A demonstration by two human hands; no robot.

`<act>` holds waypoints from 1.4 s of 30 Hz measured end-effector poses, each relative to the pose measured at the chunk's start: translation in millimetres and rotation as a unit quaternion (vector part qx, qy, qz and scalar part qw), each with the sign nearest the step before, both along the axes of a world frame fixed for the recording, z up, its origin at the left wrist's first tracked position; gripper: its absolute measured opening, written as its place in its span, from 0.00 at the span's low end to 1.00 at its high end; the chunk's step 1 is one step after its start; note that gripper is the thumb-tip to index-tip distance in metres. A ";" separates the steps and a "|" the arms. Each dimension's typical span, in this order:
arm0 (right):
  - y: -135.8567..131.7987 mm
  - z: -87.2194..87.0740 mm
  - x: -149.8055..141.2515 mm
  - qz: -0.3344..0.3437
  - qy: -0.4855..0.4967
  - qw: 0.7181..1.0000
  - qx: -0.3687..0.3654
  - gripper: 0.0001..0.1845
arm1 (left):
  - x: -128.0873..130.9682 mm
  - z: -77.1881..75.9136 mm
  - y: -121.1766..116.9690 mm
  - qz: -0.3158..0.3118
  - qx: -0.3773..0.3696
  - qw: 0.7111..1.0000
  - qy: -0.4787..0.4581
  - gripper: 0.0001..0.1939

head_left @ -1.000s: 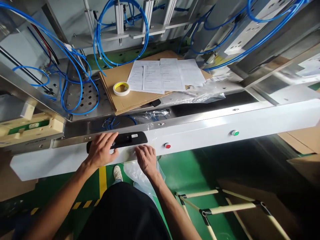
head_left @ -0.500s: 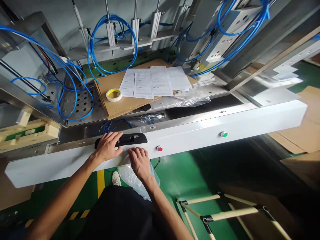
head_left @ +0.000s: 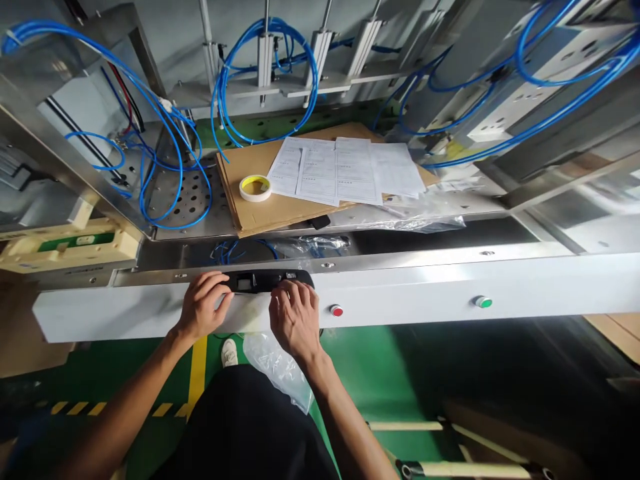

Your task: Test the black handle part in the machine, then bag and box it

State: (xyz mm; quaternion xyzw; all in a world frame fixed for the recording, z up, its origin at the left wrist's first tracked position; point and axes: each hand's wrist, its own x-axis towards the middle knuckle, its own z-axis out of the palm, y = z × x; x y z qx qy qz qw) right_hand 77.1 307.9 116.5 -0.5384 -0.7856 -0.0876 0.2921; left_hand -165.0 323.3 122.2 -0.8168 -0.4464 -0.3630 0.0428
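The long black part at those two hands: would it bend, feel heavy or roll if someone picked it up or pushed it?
The black part would probably stay stiff, as its edges hold a clean line. It may feel light for its size: it looks like slim plastic with openings. Rolling seems unlikely, given its long, flattish shape.

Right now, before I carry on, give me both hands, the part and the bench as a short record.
Left hand: fingers at the panel's left end; grip unclear
Right hand: fingers curled over its right part
Part: black plastic panel with cutouts, at the white front rail
Buttons: red, green farther right
Cardboard: tape roll left of printed sheets
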 end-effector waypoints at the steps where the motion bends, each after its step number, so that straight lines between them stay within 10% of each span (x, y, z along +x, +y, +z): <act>1: 6.1 -0.1 0.2 0.011 0.000 1.000 0.007 0.08 | 1.7 -0.1 2.8 0.018 -0.004 1.000 -0.001 0.06; 7: 45.6 0.4 4.3 0.053 -0.035 0.996 -0.059 0.04 | 19.7 -4.2 -10.6 0.164 0.073 0.984 -0.007 0.13; 13: 55.4 2.1 4.8 0.054 -0.044 0.993 -0.097 0.04 | 47.3 -12.3 -18.6 0.002 0.065 0.991 0.121 0.27; 22: 66.1 11.5 17.5 0.069 -0.012 0.989 -0.127 0.10 | 30.0 -16.2 34.0 0.016 -0.135 0.955 0.263 0.34; 30: 4.7 1.8 17.7 0.078 0.026 0.994 0.065 0.14 | 30.1 -10.5 22.9 -0.014 -0.130 0.963 0.237 0.32; 35: 4.1 -15.4 6.0 0.086 -0.028 0.994 0.054 0.19 | 31.2 6.4 23.2 -0.050 -0.160 0.963 0.210 0.28; 42: 27.6 16.6 11.7 0.157 -0.054 0.984 -0.061 0.15 | 26.4 25.3 27.1 -0.055 -0.170 0.967 0.183 0.27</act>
